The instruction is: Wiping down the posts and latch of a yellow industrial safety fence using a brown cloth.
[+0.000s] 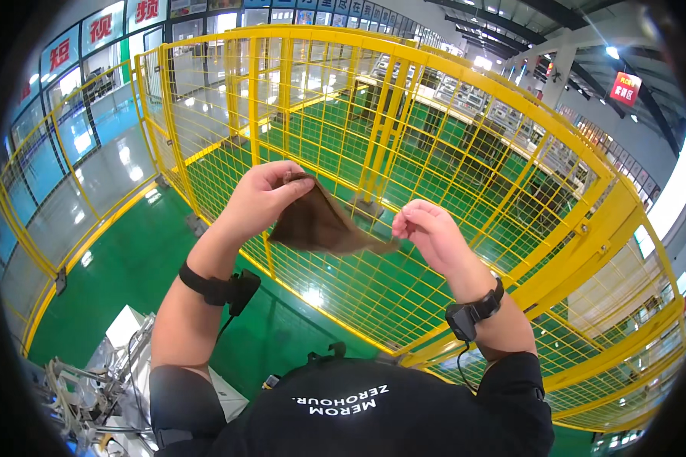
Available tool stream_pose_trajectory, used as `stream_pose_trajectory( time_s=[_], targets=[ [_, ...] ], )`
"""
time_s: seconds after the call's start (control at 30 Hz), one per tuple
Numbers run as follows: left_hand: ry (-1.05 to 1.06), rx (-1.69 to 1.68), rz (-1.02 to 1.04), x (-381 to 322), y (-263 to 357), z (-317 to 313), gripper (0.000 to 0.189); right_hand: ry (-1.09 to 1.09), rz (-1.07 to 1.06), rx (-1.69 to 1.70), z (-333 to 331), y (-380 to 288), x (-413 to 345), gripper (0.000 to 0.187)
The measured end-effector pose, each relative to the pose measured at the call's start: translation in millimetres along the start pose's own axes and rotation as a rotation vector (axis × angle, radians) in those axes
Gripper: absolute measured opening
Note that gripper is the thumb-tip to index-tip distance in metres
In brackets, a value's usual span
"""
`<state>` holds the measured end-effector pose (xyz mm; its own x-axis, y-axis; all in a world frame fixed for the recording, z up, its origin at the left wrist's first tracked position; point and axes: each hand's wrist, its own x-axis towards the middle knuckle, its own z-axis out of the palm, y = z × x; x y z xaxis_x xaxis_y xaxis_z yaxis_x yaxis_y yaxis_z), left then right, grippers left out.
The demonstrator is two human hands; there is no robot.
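Observation:
A brown cloth [320, 225] is pinched at its upper corner between the thumb and fingers of my left hand [271, 191]. It hangs in a loose, folded triangle in front of the yellow mesh fence. Its tapering end stretches right, close under the fingertips of my right hand [426, 228]. Those fingers are curled together, and whether they grip the cloth's tip is unclear. Black wrist straps with small boxes, the left one [220, 288] and the right one [477, 311], sit on my forearms, each with a cable.
The yellow wire-mesh fence [320, 134] curves across the front and right, close beyond both hands. Green glossy floor [114, 251] lies to the left. Metal and white equipment [91, 383] stands at lower left. Behind the mesh is a long bench [457, 114] with equipment.

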<state>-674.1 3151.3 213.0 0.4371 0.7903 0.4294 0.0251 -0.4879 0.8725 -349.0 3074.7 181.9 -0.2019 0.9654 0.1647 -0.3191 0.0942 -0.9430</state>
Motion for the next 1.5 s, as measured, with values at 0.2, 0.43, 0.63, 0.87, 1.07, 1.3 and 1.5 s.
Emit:
stream_pose_trajectory(
  time_s=[0.2,0.43,0.63,0.87,1.07,1.3,1.5],
  targets=[
    [-0.054,0.224,-0.097,1,28,-13,0.020,-0.030,-0.011,-0.223,8,10,13,0.013],
    [-0.106,0.387,-0.123,-1,48,-8,0.024,-0.052,-0.310,-0.720,101,50,31,0.054],
    [-0.066,0.573,-0.018,-19,70,-11,0.027,-0.213,0.016,-0.793,84,54,30,0.041],
    [-0.026,0.346,-0.182,-23,79,-20,0.021,-0.233,-0.051,-0.270,29,19,17,0.032],
    [0.044,0.325,0.177,-2,54,-15,0.008,-0.038,-0.297,-0.380,5,-26,12,0.029],
    [0.001,0.073,0.072,31,41,17,0.021,0.151,-0.183,-0.774,0,-86,-26,0.023],
    [-0.039,0.161,0.076,58,36,62,0.016,0.274,-0.236,-0.793,-21,-117,-66,0.020]
  ],
)
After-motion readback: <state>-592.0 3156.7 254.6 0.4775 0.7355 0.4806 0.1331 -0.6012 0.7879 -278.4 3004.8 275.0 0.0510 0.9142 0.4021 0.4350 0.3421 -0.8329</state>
